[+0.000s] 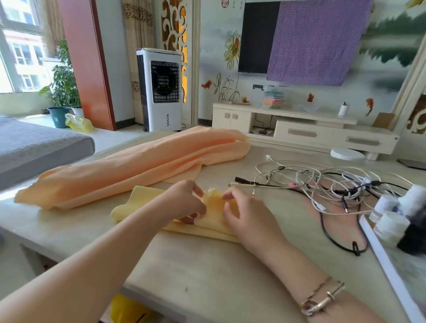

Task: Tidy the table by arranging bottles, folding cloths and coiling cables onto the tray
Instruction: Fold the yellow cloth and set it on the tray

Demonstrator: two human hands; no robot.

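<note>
So my left hand [185, 204] and right hand [244, 214] are both on the small cloth [211, 222], which sits on the table [202, 270] right in front of me. Just behind it, running from the left edge toward the far middle, is the big cloth [133, 172]. To the right of both there's the cable tangle [328, 188], spread out on the tabletop. Further right, at the table's edge, is the tray [385, 264] with the bottles [400, 218] standing in it, just beside the cables.
</note>
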